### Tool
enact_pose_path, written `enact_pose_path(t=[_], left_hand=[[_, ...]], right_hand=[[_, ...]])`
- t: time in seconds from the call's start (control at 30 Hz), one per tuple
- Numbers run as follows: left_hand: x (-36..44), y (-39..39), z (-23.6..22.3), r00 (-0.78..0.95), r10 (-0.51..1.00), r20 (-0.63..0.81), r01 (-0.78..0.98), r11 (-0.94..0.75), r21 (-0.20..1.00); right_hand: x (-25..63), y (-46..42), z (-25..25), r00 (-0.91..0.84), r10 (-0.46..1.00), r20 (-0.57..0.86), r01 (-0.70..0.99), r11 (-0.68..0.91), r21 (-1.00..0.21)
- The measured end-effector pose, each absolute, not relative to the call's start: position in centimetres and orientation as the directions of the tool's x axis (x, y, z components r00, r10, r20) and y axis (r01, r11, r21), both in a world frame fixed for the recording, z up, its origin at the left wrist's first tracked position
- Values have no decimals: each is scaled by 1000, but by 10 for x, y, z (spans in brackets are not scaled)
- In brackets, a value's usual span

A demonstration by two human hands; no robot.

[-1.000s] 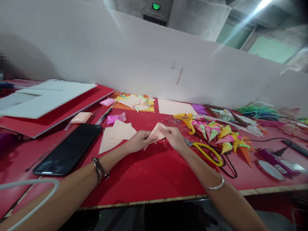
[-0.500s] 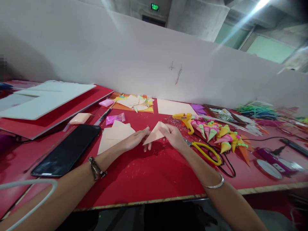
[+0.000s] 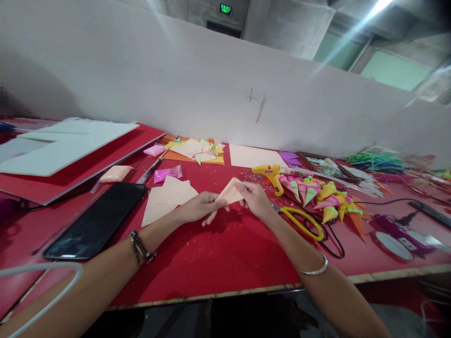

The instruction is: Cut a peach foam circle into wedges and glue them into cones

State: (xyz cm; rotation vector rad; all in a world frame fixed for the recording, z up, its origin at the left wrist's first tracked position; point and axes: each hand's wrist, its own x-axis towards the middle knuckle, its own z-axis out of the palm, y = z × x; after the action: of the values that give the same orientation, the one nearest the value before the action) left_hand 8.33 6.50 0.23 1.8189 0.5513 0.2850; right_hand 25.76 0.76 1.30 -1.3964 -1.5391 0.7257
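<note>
One piece of peach paper (image 3: 229,191), drawn to a point at its top, is held just above the red tabletop (image 3: 218,272), between the person's two hands. The left hand (image 3: 200,206) grips its lower left corner, thumb over the paper and some fingers spread beneath; the right hand (image 3: 258,201) pinches its right side between thumb and fingers. Just beside the left hand lie overlapping cut peach sheets (image 3: 176,191), with a magenta packet (image 3: 167,174) behind them and a black smartphone (image 3: 97,223) to their left. Near the right wrist rest yellow-handled scissors (image 3: 320,231), with a yellow hot glue gun (image 3: 271,176) beyond. Right of the gun sits a heap of small coloured paper cones (image 3: 329,203). Farther back, paper scraps (image 3: 195,148) and a larger peach sheet (image 3: 257,156) lie along the white partition (image 3: 197,80).
</note>
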Motion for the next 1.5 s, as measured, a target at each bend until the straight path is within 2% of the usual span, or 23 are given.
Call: enact_pose_path(t=[0.4,0.63,0.87,1.03,1.2,1.27,1.4,1.5], left_hand=[[77,66,13,900,421,-110,165,-97,981],[85,57,8,889,444,-113,228,-217,949],[89,53,-1,857,514,-51,199,-237,951],[87,55,-3,847,524,-90,225,-199,954],[81,56,-6,822,566,-62,234,-237,943],[78,55,-5,805,591,-62,265,-265,927],[73,53,-3,798,601,-44,267,-288,920],[72,53,-3,780,623,-58,269,-250,930]], right_hand=[[257,4,17,-6,964,267,520,231,-823],[247,1,14,-107,943,315,609,313,-729],[248,3,12,-93,925,368,672,331,-663],[251,10,12,-31,913,407,655,326,-682],[250,13,22,-31,910,414,610,345,-713],[254,8,31,-69,913,403,656,346,-671],[273,-18,47,-187,936,298,818,316,-480],[297,-46,54,-113,976,188,929,171,-329]])
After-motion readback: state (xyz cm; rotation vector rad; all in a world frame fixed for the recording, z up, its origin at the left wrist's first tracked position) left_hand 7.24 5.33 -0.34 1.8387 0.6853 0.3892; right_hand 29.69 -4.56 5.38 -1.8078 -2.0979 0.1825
